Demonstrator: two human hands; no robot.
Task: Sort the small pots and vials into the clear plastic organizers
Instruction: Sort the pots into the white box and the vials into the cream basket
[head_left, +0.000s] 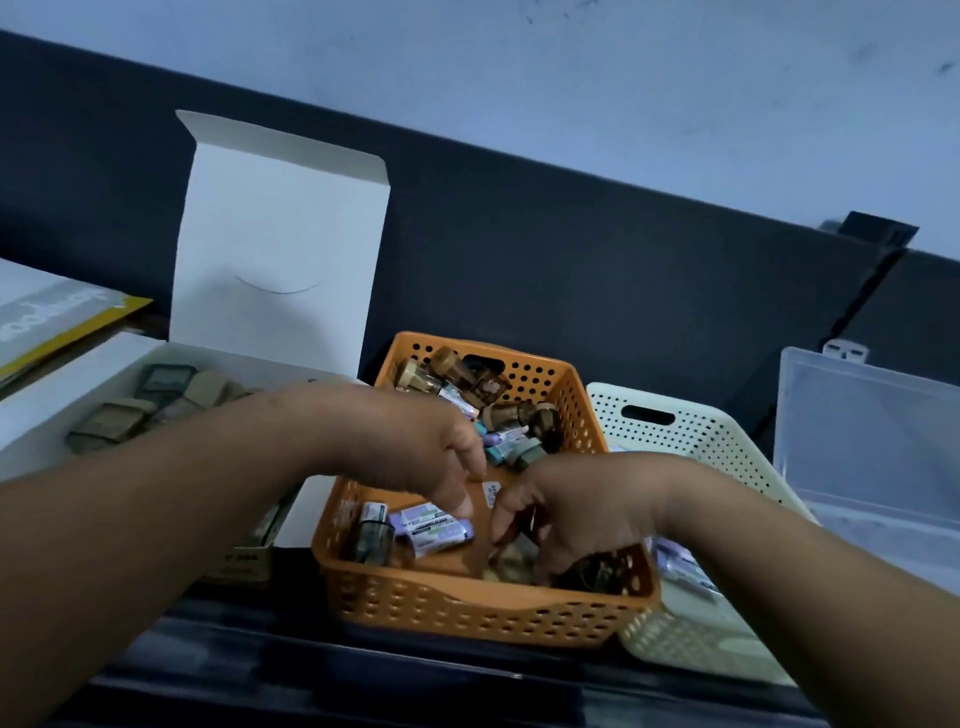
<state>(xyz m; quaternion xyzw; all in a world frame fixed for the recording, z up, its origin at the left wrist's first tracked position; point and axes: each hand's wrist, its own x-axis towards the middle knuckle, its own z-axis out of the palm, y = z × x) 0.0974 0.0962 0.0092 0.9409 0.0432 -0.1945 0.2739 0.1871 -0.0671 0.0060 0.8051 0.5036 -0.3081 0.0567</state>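
Note:
An orange perforated basket (415, 608) in the middle holds several small brown pots (524, 415) at its far end and purple-labelled vials (436, 530) at its near left. A dark pot (371, 535) stands beside the vials. Both hands reach down into the basket. My left hand (415, 447) hangs over the vials with its fingertips just above them. My right hand (566, 514) has its fingers curled down among dark pots at the near right corner. What either hand holds is hidden. A clear plastic organizer (872, 447) stands open at the far right.
A cream perforated basket (685, 431) sits right of the orange one, with purple vials (680, 566) in it. An open white box (78, 384) at the left has its lid (280, 234) raised and holds several greenish pots (119, 421). A dark wall panel runs behind.

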